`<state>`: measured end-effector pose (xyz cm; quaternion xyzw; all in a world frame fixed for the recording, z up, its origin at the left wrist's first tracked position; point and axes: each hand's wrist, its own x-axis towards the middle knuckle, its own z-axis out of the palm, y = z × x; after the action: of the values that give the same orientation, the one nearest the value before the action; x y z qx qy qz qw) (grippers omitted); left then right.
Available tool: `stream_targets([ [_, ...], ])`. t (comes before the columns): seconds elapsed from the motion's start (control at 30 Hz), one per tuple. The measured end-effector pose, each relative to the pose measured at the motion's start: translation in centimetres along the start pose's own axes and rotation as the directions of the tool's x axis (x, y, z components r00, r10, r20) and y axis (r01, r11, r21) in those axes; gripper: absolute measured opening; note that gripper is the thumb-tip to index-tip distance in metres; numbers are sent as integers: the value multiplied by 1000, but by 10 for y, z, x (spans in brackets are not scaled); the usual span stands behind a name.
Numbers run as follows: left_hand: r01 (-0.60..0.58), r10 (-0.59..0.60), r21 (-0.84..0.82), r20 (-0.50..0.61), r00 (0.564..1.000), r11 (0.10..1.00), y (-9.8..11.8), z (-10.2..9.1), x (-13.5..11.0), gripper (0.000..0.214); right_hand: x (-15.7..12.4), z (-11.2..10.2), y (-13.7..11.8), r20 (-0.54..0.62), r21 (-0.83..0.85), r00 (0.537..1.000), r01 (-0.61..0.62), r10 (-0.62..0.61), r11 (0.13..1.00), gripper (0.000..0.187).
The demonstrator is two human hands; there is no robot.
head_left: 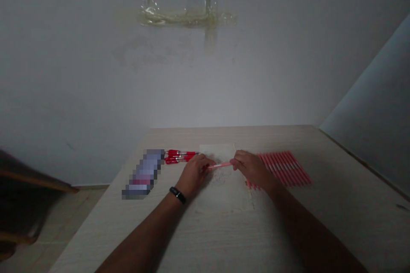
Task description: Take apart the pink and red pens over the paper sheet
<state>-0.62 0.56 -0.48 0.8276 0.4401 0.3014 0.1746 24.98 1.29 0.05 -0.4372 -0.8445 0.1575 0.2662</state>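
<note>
**A:** lol what's going on at the desk (323, 166)?

**B:** Left hand (194, 175) and right hand (252, 168) are both pinching one pink pen (220, 165), fingers (235, 163) closed narrow on it, right over a scribbled sheet of paper (221, 198).

**A:** What's around it?

**B:** Red pens (179, 156) sit at 10 o'clock, a neat row of pink pens (283, 169) at 2, and a pixelated pack (144, 174) out at 9.

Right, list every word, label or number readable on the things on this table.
No legible text anywhere.
Purple-and-white rectangular package: pixelated, unreadable.
Red plastic pens: any print too small to read.
Pink-striped pens: likewise.
Slim pink pen, in the left hand and right hand: likewise.
</note>
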Motion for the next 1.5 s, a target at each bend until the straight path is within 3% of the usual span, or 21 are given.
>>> stream_targets([
  [0.1, 18, -18, -1, -4, 1000, 1000, 2, 0, 0, 16, -2, -1, -4, -41, 51, 999, -29, 31, 998, 29],
  [0.3, -14, 14, -4, -12, 1000, 1000, 4, -2, 0, 15, 2, -2, -5, -60, 21, 997, 43, -42, 999, 29],
  [0.5, 72, -82, -207, -42, 996, 976, 7, 2, -2, 8, 0, -4, -16, -123, 255, 989, -45, 78, 966, 25],
  [0.57, 98, -118, -371, -31, 992, 923, 8, 4, -1, 11, 0, -5, -19, -116, 299, 990, -40, 78, 953, 20],
  [0.73, 133, -218, -713, -28, 976, 688, 11, 0, 3, 29, 1, -4, -15, -78, 255, 995, 74, -56, 964, 11],
  [0.87, 169, -282, -809, 4, 959, 563, 15, 0, 3, 30, 2, -1, -9, -59, 286, 991, 133, -121, 949, 17],
  [1.03, 178, -302, -859, 29, 953, 479, 10, 9, 1, 32, 2, 1, -8, -78, 353, 988, 149, -130, 924, 16],
  [1.5, 226, -311, -819, 61, 948, 528, 20, 14, -2, 34, 3, 3, -6, -43, 407, 995, 100, -90, 908, 20],
])
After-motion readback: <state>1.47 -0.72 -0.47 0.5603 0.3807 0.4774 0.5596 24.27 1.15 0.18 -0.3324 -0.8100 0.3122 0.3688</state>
